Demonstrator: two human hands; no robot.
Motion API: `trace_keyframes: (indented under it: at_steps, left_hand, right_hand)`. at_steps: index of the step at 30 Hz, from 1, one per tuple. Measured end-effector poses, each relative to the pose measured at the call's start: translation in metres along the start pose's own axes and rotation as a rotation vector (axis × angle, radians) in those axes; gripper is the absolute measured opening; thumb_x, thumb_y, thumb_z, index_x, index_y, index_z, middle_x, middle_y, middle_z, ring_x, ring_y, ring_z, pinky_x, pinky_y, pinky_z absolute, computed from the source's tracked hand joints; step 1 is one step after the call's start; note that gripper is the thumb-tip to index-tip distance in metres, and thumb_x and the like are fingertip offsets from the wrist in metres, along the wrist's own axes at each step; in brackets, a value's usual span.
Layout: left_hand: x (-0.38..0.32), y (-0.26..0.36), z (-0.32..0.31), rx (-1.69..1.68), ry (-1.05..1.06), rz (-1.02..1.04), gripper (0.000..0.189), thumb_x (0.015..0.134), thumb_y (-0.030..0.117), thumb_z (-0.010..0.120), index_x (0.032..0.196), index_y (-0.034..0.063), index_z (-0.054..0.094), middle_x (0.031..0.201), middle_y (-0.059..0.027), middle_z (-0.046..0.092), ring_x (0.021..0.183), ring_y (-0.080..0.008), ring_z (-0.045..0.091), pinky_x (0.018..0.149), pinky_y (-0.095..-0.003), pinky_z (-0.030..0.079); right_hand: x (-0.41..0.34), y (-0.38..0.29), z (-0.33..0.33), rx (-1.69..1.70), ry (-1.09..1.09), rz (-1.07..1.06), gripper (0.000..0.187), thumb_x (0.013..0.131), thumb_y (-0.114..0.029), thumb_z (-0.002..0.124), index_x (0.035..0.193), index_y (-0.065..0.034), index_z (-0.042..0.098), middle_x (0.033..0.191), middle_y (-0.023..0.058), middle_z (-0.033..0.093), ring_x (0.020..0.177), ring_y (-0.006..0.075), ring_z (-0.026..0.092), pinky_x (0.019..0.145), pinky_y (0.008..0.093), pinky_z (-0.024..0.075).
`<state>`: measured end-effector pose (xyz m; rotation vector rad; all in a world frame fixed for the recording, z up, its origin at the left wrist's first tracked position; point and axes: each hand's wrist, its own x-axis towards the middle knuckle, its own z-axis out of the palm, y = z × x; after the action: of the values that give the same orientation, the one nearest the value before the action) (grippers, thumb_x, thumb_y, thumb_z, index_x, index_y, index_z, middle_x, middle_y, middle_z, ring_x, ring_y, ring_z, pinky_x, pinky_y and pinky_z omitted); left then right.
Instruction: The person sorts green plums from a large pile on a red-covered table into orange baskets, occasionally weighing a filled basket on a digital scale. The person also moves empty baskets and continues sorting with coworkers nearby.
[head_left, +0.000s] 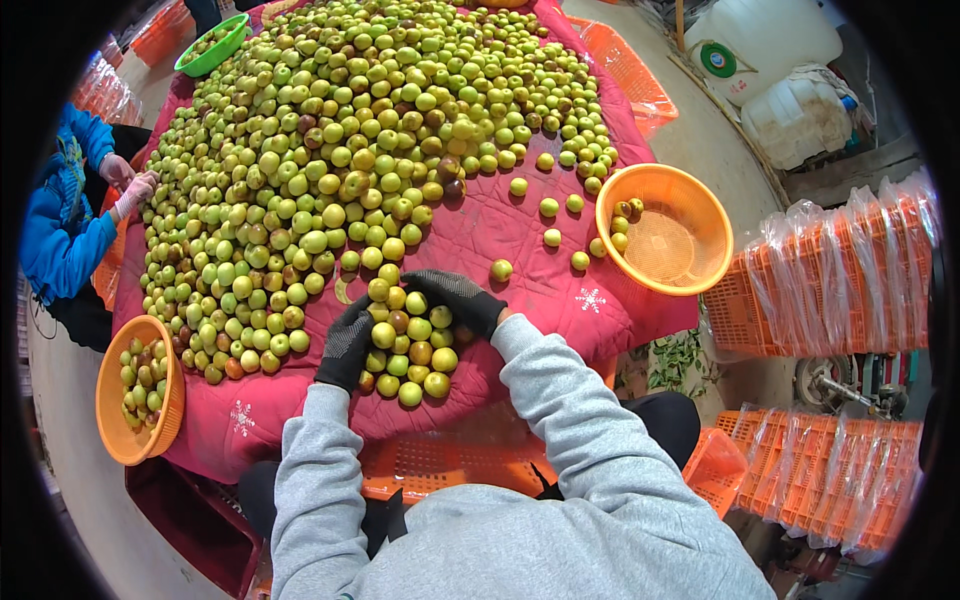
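Note:
A broad heap of green and brownish round fruit (360, 135), which look like jujubes, covers much of a red quilted cloth (480, 232). Nearest to me, a small cluster of the same fruit (409, 352) sits apart at the cloth's front edge. My left hand (349, 341), in a black dotted glove, rests along the cluster's left side; its fingertips are hidden by fruit. Across the far right side of the cluster curves my right hand (457, 296), gloved alike, its fingers extended and touching fruit. Whether either palm encloses a fruit is hidden.
An orange basket (666, 281) with several fruits stands right, another, fuller one (109, 420) left, and a green basket (225, 51) far left. A person in blue (67, 217) with pink gloves works at the heap's left. Plastic-wrapped orange crates (825, 277) are stacked right.

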<state>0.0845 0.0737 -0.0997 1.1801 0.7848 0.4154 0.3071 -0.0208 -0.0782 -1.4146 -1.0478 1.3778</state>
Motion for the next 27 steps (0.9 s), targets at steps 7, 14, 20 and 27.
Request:
trace_keyframes:
  at_steps: [7, 14, 20, 27]
  left_hand:
    - [-0.039, 0.003, 0.017, 0.06, -0.153, -0.057, 0.039, 0.096, 0.012, 0.05, 0.135, 0.0062, 0.053, 0.127, -0.0073, 0.059, 0.116, -0.0163, 0.054, 0.101, -0.0294, 0.042]
    - [-0.111, -0.015, 0.055, 0.235, -0.291, -0.149, 0.047, 0.095, 0.014, 0.051, 0.141, 0.0083, 0.044, 0.125, -0.0072, 0.059, 0.107, -0.0182, 0.06, 0.087, -0.0286, 0.05]
    - [-0.151, -0.003, 0.067, 0.51, -0.497, -0.244, 0.044, 0.092, 0.007, 0.048, 0.136, 0.0103, 0.051, 0.098, -0.0051, 0.066, 0.078, -0.0104, 0.063, 0.072, -0.026, 0.052]
    - [-0.052, -0.027, -0.053, 0.834, 0.297, 0.273, 0.021, 0.085, 0.004, 0.053, 0.102, 0.0076, 0.065, 0.093, -0.0111, 0.066, 0.088, -0.0268, 0.065, 0.079, -0.0351, 0.052]
  right_hand:
    - [-0.031, 0.007, 0.03, 0.269, -0.184, 0.19, 0.046, 0.099, -0.04, 0.051, 0.132, -0.0083, 0.054, 0.129, 0.0024, 0.058, 0.119, 0.0119, 0.05, 0.104, 0.0294, 0.038]
    - [-0.098, 0.005, 0.043, -0.119, -0.299, 0.349, 0.047, 0.098, -0.044, 0.05, 0.131, -0.0115, 0.055, 0.118, 0.0052, 0.063, 0.107, 0.0142, 0.057, 0.094, 0.032, 0.0454]
    - [-0.153, -0.029, 0.003, -0.551, -0.325, 0.245, 0.047, 0.093, -0.047, 0.055, 0.129, -0.0161, 0.059, 0.119, 0.0141, 0.064, 0.106, 0.0247, 0.063, 0.095, 0.0367, 0.0466]
    - [-0.123, 0.014, -0.12, -0.881, 0.874, 0.225, 0.056, 0.084, -0.036, 0.064, 0.13, -0.0073, 0.051, 0.134, 0.0234, 0.046, 0.127, 0.0406, 0.042, 0.106, 0.0451, 0.0373]
